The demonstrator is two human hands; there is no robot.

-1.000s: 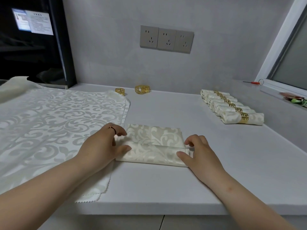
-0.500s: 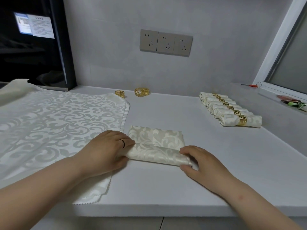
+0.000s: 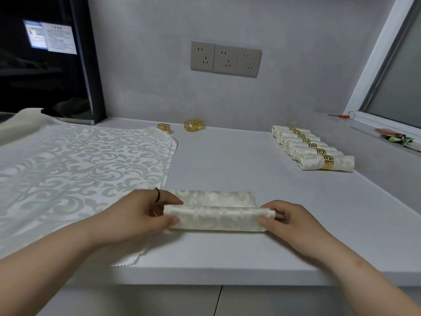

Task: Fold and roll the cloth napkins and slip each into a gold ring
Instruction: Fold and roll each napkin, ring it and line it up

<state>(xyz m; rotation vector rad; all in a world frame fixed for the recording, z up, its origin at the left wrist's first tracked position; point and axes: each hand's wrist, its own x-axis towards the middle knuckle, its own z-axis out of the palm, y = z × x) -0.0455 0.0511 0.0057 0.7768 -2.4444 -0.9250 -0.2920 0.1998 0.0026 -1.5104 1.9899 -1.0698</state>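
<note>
Between left hand (image 3: 141,213), right hand (image 3: 290,222), napkin roll (image 3: 218,218)

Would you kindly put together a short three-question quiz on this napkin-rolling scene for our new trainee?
1. True or false: the napkin held between the left hand and the right hand already wears a gold ring.
2. Choose one: the ringed rolls lie (A) to the person's right, (B) to the person's left, (C) on the floor.
3. Fill in: the loose gold rings lie near the back ____.

Key: 1 false; 2 A; 3 wall.
</note>
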